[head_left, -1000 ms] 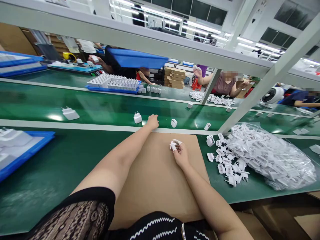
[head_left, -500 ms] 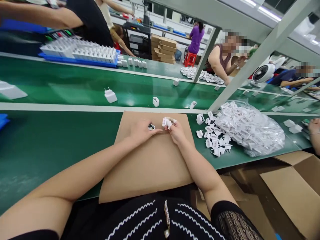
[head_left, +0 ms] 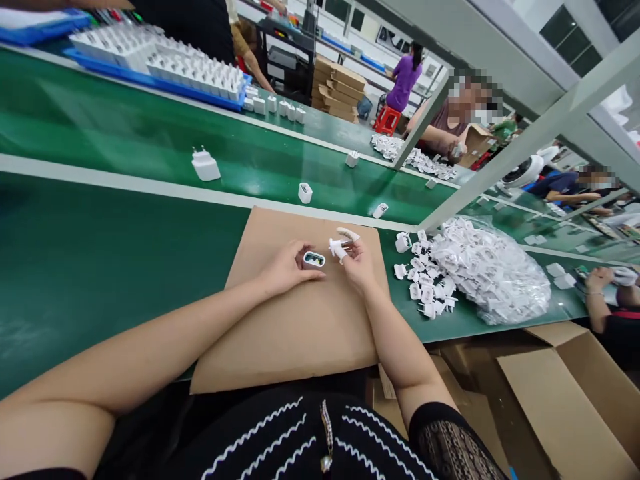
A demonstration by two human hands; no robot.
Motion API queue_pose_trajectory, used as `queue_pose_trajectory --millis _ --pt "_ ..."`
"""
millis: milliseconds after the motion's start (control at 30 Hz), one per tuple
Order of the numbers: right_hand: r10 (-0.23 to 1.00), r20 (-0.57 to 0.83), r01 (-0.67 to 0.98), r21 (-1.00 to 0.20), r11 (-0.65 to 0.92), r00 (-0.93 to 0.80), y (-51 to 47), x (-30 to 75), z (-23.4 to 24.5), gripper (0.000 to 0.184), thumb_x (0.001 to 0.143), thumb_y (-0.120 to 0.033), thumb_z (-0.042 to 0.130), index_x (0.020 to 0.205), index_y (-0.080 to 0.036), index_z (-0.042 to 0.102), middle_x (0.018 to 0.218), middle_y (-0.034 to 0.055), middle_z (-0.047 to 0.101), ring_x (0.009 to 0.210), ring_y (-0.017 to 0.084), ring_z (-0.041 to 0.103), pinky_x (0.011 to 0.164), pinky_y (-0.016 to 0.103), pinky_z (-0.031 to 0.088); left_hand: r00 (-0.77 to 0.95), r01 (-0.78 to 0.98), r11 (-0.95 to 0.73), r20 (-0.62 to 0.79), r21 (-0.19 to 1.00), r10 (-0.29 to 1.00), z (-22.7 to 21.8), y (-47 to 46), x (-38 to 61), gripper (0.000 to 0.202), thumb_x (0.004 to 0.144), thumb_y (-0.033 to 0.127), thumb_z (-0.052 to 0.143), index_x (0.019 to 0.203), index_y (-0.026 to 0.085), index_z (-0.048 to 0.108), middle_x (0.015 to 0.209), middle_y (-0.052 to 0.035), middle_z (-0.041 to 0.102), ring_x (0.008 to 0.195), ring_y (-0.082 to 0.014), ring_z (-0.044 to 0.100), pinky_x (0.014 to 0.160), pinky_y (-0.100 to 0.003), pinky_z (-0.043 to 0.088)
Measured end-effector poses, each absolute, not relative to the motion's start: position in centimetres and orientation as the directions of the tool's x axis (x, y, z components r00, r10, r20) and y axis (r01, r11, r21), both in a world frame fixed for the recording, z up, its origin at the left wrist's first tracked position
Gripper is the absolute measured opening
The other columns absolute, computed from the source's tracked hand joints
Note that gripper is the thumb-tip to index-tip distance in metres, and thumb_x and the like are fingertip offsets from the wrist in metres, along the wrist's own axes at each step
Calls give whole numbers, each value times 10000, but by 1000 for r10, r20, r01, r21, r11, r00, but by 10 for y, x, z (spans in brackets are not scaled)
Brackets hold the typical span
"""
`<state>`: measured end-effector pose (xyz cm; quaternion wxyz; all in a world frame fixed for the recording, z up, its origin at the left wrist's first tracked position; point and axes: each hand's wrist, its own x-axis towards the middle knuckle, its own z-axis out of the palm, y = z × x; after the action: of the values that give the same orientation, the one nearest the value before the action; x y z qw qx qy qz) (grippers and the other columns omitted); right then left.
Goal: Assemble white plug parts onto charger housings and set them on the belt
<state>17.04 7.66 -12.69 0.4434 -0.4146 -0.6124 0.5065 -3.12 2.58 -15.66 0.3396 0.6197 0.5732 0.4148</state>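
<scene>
your left hand (head_left: 289, 269) grips an open casing (head_left: 314, 265) over cardboard (head_left: 300, 333), your right hand (head_left: 359, 267) pinching a pronged cap (head_left: 333, 247) just beside it, apparently a pairing step needing alignment next.

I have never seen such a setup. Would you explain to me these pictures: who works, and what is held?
No robot here: these are a person's two hands, seen from a head-worn camera looking forward and down. The left hand holds a white casing, its open end showing something green inside. The right hand, with white covers on thumb and one finger, holds a small white part, seemingly with pins. Under both lies a cardboard sheet on a green table; to its right are loose white parts and a clear bag of them.
</scene>
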Motion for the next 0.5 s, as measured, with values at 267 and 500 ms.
queue_pose_trajectory --millis 267,500 --pt "903 163 56 -978 201 -397 63 170 -113 257 785 -413 821 971 -248 753 1135 57 701 966 203 689 879 372 595 95 406 -153 125 901 988 -155 22 -39 448 783 486 812 1148 229 771 773 -8 600 699 -186 571 646 -312 453" --pt "859 321 344 -816 464 -398 45 160 -92 163 931 -356 709 1053 -279 784 1041 56 719 959 207 671 928 378 574 119 411 -177 139 894 983 -158 24 -37 413 814 539 766 1094 236 783 797 -27 636 713 -201 582 630 -318 430"
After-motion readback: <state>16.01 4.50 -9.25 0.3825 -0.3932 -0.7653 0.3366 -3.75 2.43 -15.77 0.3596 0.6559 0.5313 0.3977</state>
